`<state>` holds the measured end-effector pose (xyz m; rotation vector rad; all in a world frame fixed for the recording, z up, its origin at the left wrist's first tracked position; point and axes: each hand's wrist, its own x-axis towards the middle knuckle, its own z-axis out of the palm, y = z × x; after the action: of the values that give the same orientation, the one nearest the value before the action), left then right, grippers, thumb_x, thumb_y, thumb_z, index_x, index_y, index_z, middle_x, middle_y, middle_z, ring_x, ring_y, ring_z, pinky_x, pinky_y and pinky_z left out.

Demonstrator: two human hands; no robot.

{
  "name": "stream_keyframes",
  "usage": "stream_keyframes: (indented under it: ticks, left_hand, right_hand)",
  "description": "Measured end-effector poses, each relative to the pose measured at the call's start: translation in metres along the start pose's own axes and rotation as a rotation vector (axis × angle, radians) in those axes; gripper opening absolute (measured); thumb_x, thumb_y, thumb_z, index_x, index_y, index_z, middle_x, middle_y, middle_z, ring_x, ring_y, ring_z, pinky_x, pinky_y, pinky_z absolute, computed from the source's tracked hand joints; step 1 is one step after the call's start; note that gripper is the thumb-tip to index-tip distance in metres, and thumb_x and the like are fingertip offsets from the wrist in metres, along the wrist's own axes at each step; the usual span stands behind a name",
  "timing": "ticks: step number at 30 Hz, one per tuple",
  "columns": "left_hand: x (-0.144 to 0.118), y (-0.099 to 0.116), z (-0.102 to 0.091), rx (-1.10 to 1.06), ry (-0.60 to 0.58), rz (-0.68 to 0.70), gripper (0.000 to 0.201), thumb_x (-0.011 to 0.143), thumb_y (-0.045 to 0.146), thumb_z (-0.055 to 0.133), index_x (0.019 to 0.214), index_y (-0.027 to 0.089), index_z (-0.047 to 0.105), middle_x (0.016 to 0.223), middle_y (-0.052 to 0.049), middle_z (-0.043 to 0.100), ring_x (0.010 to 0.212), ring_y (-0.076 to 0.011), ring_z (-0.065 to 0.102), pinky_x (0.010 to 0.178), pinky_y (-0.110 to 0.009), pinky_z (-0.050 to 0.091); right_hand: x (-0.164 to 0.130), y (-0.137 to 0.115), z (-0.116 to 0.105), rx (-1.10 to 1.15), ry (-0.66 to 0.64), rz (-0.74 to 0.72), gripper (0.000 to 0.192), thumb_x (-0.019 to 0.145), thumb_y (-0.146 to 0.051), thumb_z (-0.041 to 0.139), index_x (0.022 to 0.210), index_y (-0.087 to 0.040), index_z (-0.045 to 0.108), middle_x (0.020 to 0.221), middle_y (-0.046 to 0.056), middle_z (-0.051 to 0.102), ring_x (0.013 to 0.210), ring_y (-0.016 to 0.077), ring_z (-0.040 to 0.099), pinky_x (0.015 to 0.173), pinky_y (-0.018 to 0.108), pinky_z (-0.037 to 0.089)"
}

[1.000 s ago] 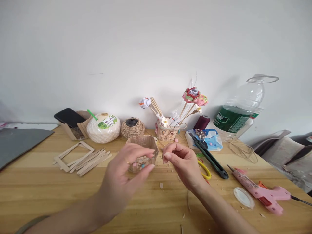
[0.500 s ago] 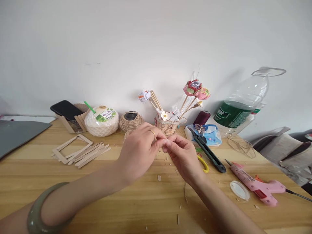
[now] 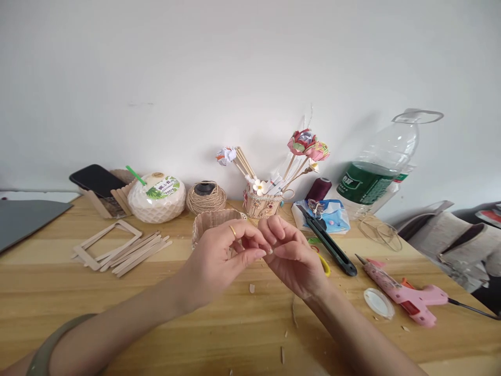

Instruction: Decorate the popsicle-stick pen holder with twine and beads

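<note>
Cup (image 3: 211, 222) of sticks sits mid-surface, just behind my left hand (image 3: 219, 258) & toward the far edge. Left is nearer it. Both hands' fingertips meet in front of it, pinched together; can't tell what's between. Right hand (image 3: 291, 253) touches left.

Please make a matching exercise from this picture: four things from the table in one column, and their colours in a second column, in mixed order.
Things:
1. glue gun
2. ball of twine
3. phone
4. spool of thread

Colours:
A. black
B. dark purple
C. pink
D. light brown

Right pairs: 1-C, 2-D, 3-A, 4-B
</note>
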<state>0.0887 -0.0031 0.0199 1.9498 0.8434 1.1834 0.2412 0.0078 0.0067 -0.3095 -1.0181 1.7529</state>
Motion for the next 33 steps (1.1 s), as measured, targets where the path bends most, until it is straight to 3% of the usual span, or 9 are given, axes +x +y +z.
stream_keyframes:
  ticks: [6,13,19,23,28,33]
  left_hand:
    - [-0.002,0.000,0.004,0.007,0.071,0.128,0.011,0.074,0.007,0.065,0.076,0.018,0.063,0.073,0.000,0.063,0.069,-0.0125,0.057,0.061,-0.023,0.046]
    - [-0.002,-0.002,0.004,0.046,0.113,0.155,0.010,0.076,0.009,0.064,0.075,0.018,0.067,0.072,-0.001,0.063,0.067,-0.0127,0.057,0.061,-0.024,0.047]
    - [-0.004,0.000,-0.002,-0.123,0.082,-0.022,0.016,0.080,0.014,0.057,0.079,0.022,0.071,0.075,-0.001,0.064,0.068,-0.0137,0.059,0.062,-0.025,0.049]
    - [-0.002,-0.006,-0.006,-0.288,0.041,-0.190,0.017,0.082,0.023,0.056,0.079,0.021,0.072,0.068,-0.001,0.063,0.058,-0.0121,0.052,0.053,-0.023,0.044]
    - [0.001,-0.012,-0.005,-0.450,0.044,-0.290,0.015,0.079,0.029,0.060,0.077,0.019,0.070,0.065,0.001,0.058,0.051,-0.0079,0.041,0.046,-0.020,0.036]
    - [0.001,-0.005,-0.001,-0.307,0.068,-0.247,0.013,0.079,0.028,0.060,0.071,0.018,0.056,0.063,0.004,0.050,0.052,-0.0086,0.041,0.046,-0.021,0.034]
  right_hand:
    - [-0.001,0.001,-0.001,-0.005,-0.043,0.027,0.020,0.056,-0.006,0.058,0.061,-0.019,0.044,0.065,-0.003,0.037,0.064,0.0122,0.039,0.058,0.024,0.031]
    - [-0.002,0.003,-0.004,-0.029,-0.053,0.027,0.020,0.059,-0.006,0.062,0.063,-0.019,0.047,0.067,-0.003,0.039,0.063,0.0109,0.037,0.058,0.022,0.033]
    - [-0.002,0.003,-0.006,-0.065,-0.045,0.036,0.016,0.061,-0.011,0.068,0.065,-0.019,0.055,0.068,-0.003,0.044,0.063,0.0110,0.043,0.060,0.023,0.037]
    - [-0.002,0.004,-0.006,-0.102,-0.036,0.030,0.014,0.065,-0.020,0.073,0.067,-0.019,0.059,0.068,-0.003,0.048,0.068,0.0128,0.048,0.062,0.024,0.037]
    - [-0.003,0.006,-0.001,-0.386,0.084,-0.152,0.011,0.071,-0.024,0.072,0.070,-0.021,0.061,0.068,-0.003,0.051,0.064,0.0114,0.047,0.060,0.025,0.037]
    - [-0.007,0.004,0.006,-0.756,0.133,-0.346,0.006,0.075,-0.021,0.069,0.073,-0.023,0.063,0.070,-0.001,0.054,0.066,0.0134,0.049,0.059,0.027,0.039]
